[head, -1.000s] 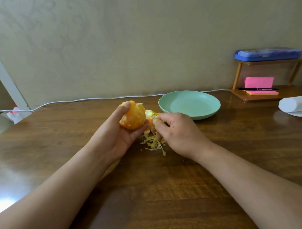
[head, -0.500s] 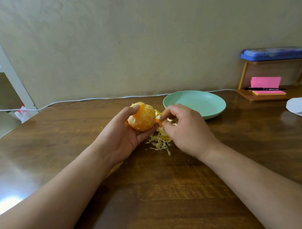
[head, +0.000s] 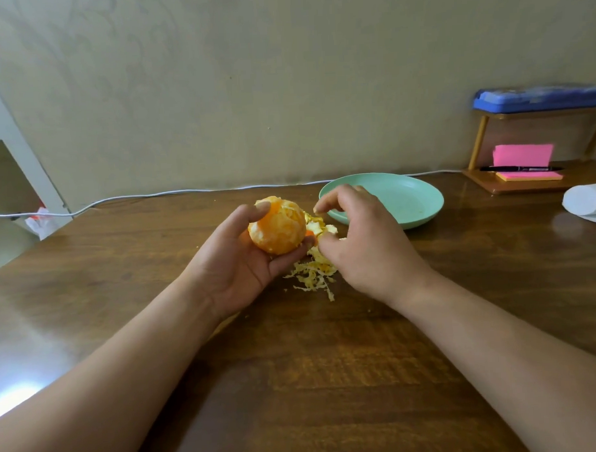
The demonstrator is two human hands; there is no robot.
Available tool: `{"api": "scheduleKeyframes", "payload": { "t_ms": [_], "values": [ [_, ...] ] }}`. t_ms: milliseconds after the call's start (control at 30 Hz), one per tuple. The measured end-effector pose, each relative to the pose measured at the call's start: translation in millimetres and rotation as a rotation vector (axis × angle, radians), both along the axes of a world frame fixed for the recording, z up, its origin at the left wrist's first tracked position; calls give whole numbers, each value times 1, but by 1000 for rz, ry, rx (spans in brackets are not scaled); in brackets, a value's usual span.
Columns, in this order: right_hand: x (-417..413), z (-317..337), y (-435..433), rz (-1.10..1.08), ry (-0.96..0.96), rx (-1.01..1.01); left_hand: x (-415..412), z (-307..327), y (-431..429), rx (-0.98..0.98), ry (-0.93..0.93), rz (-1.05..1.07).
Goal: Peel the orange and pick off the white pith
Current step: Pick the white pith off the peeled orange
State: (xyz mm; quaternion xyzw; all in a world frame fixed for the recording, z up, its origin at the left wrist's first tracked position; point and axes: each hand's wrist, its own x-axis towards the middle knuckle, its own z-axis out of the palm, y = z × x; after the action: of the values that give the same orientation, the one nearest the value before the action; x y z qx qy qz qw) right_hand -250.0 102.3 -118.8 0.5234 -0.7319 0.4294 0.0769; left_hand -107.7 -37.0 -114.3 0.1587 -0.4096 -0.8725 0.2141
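While both forearms stretch out over the table (head: 295, 378), the left-hand grip (head: 237, 261) cups the orange (head: 278, 226) from below, thumb on top and fingers curled underneath. It's raised off the wood and turned toward the other hand, I'd say so the side being worked faces the picking fingers. The fruit looks fully peeled: pale orange flesh, patchy with whitish pith. Just below and beside it lies a heap of pith shreds (head: 313, 276) with peel scraps (head: 318, 226), seemingly left where they drop. The right-hand grip (head: 365, 243) hovers right beside the fruit, fingers arched, thumb and forefinger parted, nothing visible between them. Poised for a pinch, my guess. Beyond, a green plate (head: 421, 221) waits, likely for the cleaned fruit, and a white cable (head: 153, 194) runs along the wall.
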Motion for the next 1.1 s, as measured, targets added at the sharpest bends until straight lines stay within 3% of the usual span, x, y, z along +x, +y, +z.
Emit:
{"api": "scheduleKeyframes", "payload": {
  "t_ms": [200,733,1100],
  "values": [
    [3,1,1,27,-35,-33,-1,0,3,55,40,29],
    [6,4,4,67,-185,-134,-2,3,8,-77,12,-48],
    [8,0,2,82,24,-162,-3,1,12,-183,33,-48]
  ]
}}
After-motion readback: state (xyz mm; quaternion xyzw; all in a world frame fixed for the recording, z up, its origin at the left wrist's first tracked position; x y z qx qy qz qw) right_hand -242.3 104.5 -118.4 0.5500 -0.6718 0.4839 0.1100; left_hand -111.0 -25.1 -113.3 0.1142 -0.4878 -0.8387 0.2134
